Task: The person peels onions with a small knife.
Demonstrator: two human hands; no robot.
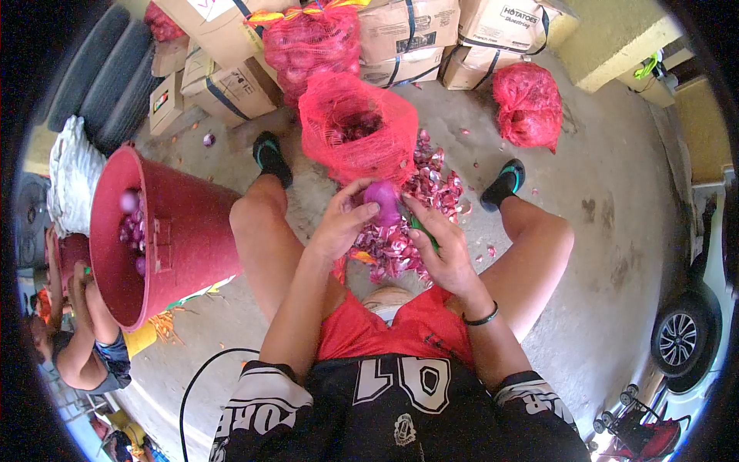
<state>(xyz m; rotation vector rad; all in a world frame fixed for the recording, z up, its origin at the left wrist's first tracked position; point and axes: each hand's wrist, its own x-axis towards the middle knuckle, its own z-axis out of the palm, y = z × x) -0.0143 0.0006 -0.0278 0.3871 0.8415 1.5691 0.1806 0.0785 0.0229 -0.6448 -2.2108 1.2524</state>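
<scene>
My left hand (344, 219) is wrapped around a smooth purple onion (382, 202), held up in front of my lap. Close by on the right, my right hand (440, 242) grips a small knife with a green handle (424, 233); its blade is mostly hidden by my fingers and the onion. Below both hands a heap of red onion skins (396, 254) covers the floor between my legs. Just beyond the hands stands an open red mesh sack (358, 146) with dark onions inside.
At my left a large red tub (196, 223) lies tilted with several onions (132, 223) inside. Another person (85, 331) sits behind it. Full mesh sacks (312, 50) and cardboard boxes (408, 31) stand ahead. Another red sack (528, 104) lies ahead right. A car wheel (677, 339) is far right.
</scene>
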